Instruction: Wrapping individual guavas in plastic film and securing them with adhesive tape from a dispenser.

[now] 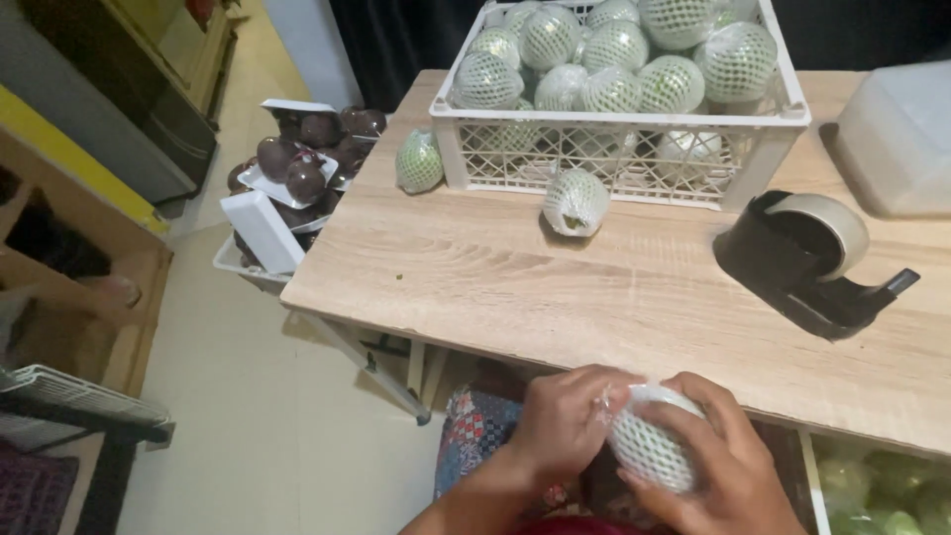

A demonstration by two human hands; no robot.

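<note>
Below the wooden table's [634, 297] near edge, both hands [644, 451] clasp a net-wrapped fruit [649, 446] between them.

A white crate [622, 129] of netted green fruit is set on a wooden table [614, 297], a black tape dispenser [807, 260] beside it. Dark fruits [307, 149] on white trays are piled left.

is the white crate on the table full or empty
Full. The white crate is heaped above its rim with fruits in white foam netting; two more netted fruits lie on the table beside it.
</note>
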